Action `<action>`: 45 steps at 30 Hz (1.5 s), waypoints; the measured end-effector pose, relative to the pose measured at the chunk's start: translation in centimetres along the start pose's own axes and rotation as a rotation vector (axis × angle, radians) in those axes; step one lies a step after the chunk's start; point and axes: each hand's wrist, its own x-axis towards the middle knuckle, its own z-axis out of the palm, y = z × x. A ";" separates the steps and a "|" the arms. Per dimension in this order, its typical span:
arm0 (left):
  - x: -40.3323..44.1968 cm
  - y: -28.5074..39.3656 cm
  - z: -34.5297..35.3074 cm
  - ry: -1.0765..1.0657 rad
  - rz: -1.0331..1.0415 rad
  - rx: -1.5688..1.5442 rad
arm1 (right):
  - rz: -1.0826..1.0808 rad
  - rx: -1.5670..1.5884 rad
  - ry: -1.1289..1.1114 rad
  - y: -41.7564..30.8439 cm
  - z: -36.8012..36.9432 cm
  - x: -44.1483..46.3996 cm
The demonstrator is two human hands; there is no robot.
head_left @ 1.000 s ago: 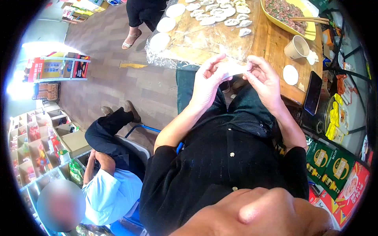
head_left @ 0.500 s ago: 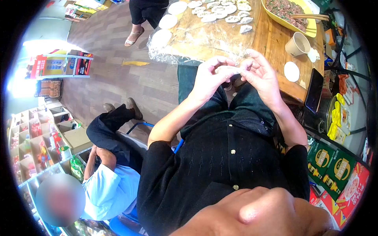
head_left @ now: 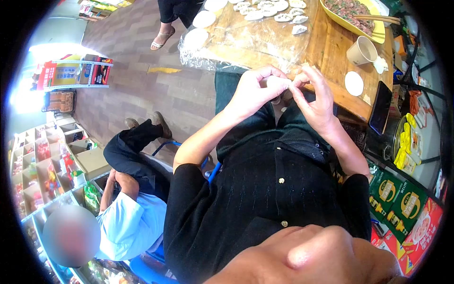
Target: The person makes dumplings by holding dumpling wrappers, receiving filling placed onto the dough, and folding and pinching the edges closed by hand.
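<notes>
My left hand (head_left: 255, 92) is closed around a dumpling (head_left: 269, 82), held just off the near edge of the table. My right hand (head_left: 316, 102) pinches the dumpling's edge between thumb and fingertips, with the hands meeting there. The fingers hide most of the dumpling. Beyond them, several finished dumplings (head_left: 299, 29) lie on a plastic-covered board (head_left: 241, 49). Round wrappers (head_left: 204, 19) rest along its left side, and one more wrapper (head_left: 353, 84) lies on bare wood to the right of my right hand.
A yellow dish (head_left: 377, 35) of meat filling (head_left: 347, 12) with chopsticks (head_left: 376, 19) stands on the wooden table (head_left: 326, 52). Near it are a paper cup (head_left: 362, 50) and a phone (head_left: 379, 109). A seated person (head_left: 130, 227) is at left; another person's foot (head_left: 163, 39) shows beyond the table.
The view has shifted slightly, so the table appears a little higher and further right. My fingers have changed position on the dumpling, covering more of it; both hands still hold it.
</notes>
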 end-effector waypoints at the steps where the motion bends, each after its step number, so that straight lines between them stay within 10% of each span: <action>1: -0.2 0.5 0.0 -0.007 0.006 0.020 | 0.053 0.026 0.005 0.0 0.0 -0.1; 24: 0.4 -0.6 -0.6 -0.005 -0.049 -0.058 | 0.107 0.179 -0.014 1.2 1.0 -0.6; 34: 0.5 0.0 -0.5 0.046 0.272 0.353 | 0.168 0.162 0.028 1.1 1.6 -0.5; 45: 0.0 0.3 -0.3 0.130 0.145 -0.038 | 0.340 0.317 0.025 0.9 1.7 0.3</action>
